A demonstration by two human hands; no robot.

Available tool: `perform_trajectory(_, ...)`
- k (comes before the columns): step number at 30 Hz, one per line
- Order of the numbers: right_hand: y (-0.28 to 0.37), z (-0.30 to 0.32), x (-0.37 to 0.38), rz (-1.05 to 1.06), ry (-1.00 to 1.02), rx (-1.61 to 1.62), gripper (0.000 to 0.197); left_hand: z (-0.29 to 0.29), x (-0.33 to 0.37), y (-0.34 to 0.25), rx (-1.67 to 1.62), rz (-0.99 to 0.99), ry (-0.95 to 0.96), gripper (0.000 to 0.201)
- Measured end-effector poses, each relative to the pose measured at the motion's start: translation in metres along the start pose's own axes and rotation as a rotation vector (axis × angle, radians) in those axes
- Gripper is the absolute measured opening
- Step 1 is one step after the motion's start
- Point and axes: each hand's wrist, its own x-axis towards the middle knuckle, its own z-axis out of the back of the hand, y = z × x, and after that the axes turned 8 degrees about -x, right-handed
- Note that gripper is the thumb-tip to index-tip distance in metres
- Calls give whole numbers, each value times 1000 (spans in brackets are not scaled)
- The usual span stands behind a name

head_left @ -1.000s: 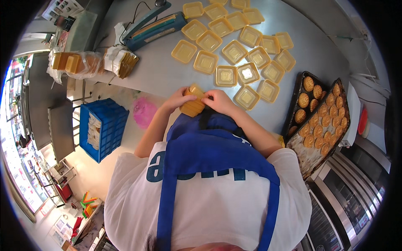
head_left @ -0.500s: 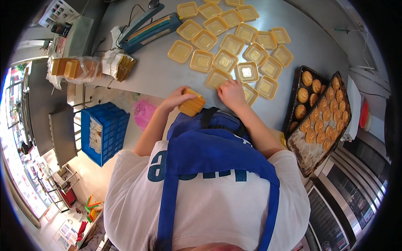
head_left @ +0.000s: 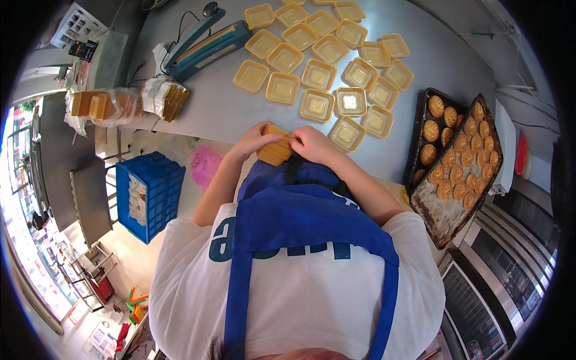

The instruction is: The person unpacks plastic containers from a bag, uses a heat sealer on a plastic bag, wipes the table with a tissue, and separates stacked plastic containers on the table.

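Observation:
My left hand is wrapped round a stack of nested yellow plastic trays, held on its side in front of my blue apron. Bent into a pinch, my right hand meets the right end of that stack at the outermost tray; its fingertips are partly hidden. Beyond both hands, several empty square trays of the same kind lie open side up on the metal table. The tray nearest my right hand stands just past my knuckles.
On the right, one dark baking tray of round golden pastries rests tilted over another. A bag sealer and wrapped tray stacks occupy the table's left. Below stand a blue crate and a pink bag.
My right hand has let go of a tray on the table and come back left to the stack. My left hand keeps its hold. The whole view has shifted slightly.

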Motion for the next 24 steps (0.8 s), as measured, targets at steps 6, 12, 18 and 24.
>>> perform_trajectory(6,-5,-9,0,54,-126,-59,22,5,9,9,15,23,23,62)
perform_trajectory(12,-4,-9,0,46,-139,-79,22,7,15,27,26,-47,-48,61)
perform_trajectory(18,-1,-9,-2,56,-154,-96,20,7,19,33,-31,-24,-117,85)
perform_trajectory(24,2,-2,1,-63,-91,44,22,6,4,26,-35,-42,-195,79)
